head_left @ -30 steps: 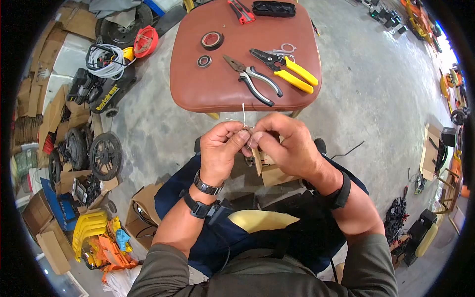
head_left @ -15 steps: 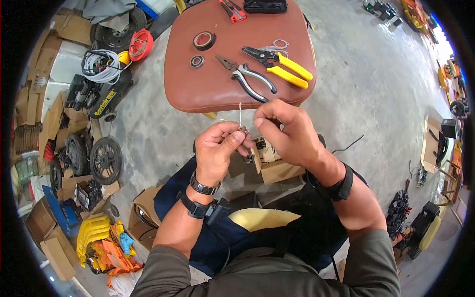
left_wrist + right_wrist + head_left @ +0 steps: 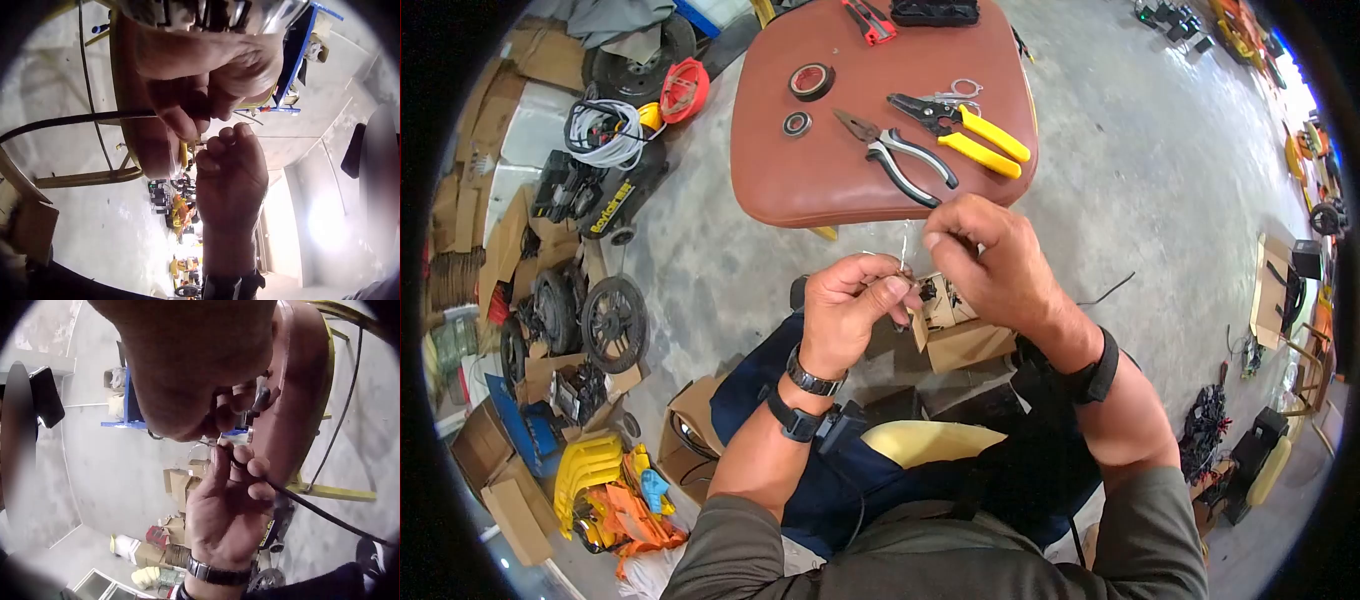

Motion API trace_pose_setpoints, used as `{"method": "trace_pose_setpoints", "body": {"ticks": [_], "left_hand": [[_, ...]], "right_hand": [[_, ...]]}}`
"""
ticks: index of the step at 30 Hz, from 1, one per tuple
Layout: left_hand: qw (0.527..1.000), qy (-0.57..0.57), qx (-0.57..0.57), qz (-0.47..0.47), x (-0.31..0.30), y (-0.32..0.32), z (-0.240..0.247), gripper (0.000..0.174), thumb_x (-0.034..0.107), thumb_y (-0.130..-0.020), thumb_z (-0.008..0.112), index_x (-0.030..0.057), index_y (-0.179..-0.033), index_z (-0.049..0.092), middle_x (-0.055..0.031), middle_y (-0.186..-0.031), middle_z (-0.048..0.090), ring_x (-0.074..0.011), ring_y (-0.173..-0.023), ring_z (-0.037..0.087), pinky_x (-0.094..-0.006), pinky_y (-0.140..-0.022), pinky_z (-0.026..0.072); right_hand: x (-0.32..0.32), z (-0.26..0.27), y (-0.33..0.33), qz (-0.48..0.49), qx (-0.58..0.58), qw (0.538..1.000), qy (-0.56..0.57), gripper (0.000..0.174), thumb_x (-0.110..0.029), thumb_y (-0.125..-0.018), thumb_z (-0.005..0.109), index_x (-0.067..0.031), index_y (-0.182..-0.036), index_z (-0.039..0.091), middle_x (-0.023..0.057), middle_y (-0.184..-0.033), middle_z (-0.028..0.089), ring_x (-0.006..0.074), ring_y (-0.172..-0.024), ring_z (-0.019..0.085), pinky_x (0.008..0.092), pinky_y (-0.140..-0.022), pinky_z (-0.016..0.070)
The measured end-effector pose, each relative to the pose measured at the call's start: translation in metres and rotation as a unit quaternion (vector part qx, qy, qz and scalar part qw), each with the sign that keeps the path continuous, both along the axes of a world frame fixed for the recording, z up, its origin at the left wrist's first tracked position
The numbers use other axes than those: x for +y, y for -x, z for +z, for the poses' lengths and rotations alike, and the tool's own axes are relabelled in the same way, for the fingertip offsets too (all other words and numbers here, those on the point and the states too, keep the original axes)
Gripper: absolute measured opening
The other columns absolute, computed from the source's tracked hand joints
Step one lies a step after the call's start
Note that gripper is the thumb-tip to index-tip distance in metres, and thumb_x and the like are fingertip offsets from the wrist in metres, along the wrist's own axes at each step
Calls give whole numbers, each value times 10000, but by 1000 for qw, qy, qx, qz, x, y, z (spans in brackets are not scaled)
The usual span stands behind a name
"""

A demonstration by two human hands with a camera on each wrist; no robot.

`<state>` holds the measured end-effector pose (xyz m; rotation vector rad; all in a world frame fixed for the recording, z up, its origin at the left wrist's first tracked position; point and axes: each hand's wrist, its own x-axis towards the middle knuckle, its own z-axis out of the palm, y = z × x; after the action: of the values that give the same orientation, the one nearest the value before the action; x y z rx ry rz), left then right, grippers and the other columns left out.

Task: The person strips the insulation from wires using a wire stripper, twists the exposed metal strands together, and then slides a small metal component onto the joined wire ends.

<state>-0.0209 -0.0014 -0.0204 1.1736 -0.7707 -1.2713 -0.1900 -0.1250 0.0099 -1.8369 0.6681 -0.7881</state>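
My left hand [image 3: 850, 305] pinches the end of a black cable [image 3: 325, 515] between thumb and fingers. From that grip a thin white strand [image 3: 904, 243] stands up, pointing at the chair seat. My right hand [image 3: 990, 255] is just right of the strand, thumb and forefinger drawn together. I cannot tell whether a fine wire is between those fingertips. In the left wrist view, the curled right fingers [image 3: 228, 139] are close to the left fingertips. The right wrist view shows the cable running away from the left palm; the rest of the right grip is hidden by its own back.
On the brown chair seat [image 3: 770, 175] lie pliers [image 3: 895, 155], yellow-handled wire strippers [image 3: 970, 140], folding scissors [image 3: 962, 92], black tape [image 3: 811, 82], a small metal ring [image 3: 797, 124] and a red utility knife [image 3: 870, 22]. A cardboard box [image 3: 970, 347] stands below the hands.
The right hand has come away from the left, moving right and slightly forward. The left hand, after shifting slightly left, is now back to the right with the white strand still upright.
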Motion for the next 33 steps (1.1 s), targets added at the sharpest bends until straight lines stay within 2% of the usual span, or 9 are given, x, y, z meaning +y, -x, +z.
{"method": "trace_pose_setpoints", "body": {"ticks": [9, 18, 21, 25, 28, 29, 31, 32, 33], "left_hand": [[999, -21, -30, 33, -4, -10, 2, 131, 96, -951, 679, -15, -1020, 673, -116, -890, 711, -189, -763, 697, -277, -605, 552], [999, -41, 3, 33, -4, -15, 0, 119, 42, -927, 698, -14, -1031, 686, -111, -896, 727, -158, -726, 696, -231, -534, 519], [999, -46, -3, 28, -3, -18, 1, 127, 44, -924, 704, -15, -1037, 694, -103, -888, 727, -151, -722, 694, -226, -527, 516], [996, -60, -70, 20, 1, -17, 6, 136, 36, -917, 713, -5, -1047, 702, -85, -879, 724, -134, -725, 690, -220, -525, 513], [993, -45, -109, 17, 2, -12, 8, 139, 34, -914, 720, 2, -1049, 708, -60, -870, 715, -112, -723, 678, -216, -543, 507], [992, -36, -118, 17, 3, -11, 9, 139, 34, -914, 722, 4, -1049, 709, -51, -866, 712, -104, -722, 672, -215, -552, 504], [989, -33, -141, -7, 4, -9, 10, 122, 32, -911, 724, -2, -1028, 712, -32, -859, 696, -93, -719, 648, -219, -585, 498], [988, -32, -152, -19, 4, -9, 11, 114, 32, -910, 725, -5, -1017, 713, -22, -856, 687, -88, -718, 636, -221, -601, 494], [985, -17, -170, -37, 4, -8, 11, 109, 32, -906, 728, -8, -1007, 712, -19, -854, 680, -87, -725, 624, -227, -622, 491]], "right_hand": [[-6, -23, 8, 90, 121, 988, 35, 33, -70, -826, 645, -41, -839, 654, 166, -800, 653, 371, -765, 659, 427, -667, 522], [18, -64, 15, 252, 248, 932, 84, 24, -116, -800, 666, -121, -821, 677, 124, -836, 698, 354, -833, 689, 436, -716, 547], [28, -76, 15, 304, 352, 876, 128, 37, -92, -825, 643, -101, -830, 678, 136, -800, 664, 365, -797, 662, 443, -704, 515], [23, -60, 16, 254, 331, 902, 113, 72, -111, -789, 675, -75, -848, 695, 159, -862, 714, 383, -830, 699, 454, -730, 555], [9, -50, 13, 162, 240, 956, 45, 133, -135, -856, 664, -31, -931, 701, 131, -864, 711, 311, -829, 705, 405, -742, 547], [7, -46, 12, 140, 179, 973, -51, 153, -140, -883, 654, -18, -964, 700, 112, -875, 702, 269, -830, 689, 384, -747, 540], [2, -34, 10, 89, 51, 965, -240, 196, -151, -936, 632, 8, -1031, 697, 74, -897, 684, 184, -833, 658, 341, -756, 526], [-5, -21, 12, 97, 51, 955, -276, 245, -153, -978, 620, 42, -1114, 680, 28, -941, 653, 102, -859, 592, 286, -766, 505], [-9, -12, 12, 98, 49, 947, -301, 229, -140, -973, 625, 39, -1103, 684, 31, -951, 659, 101, -863, 598, 284, -770, 507]]}}
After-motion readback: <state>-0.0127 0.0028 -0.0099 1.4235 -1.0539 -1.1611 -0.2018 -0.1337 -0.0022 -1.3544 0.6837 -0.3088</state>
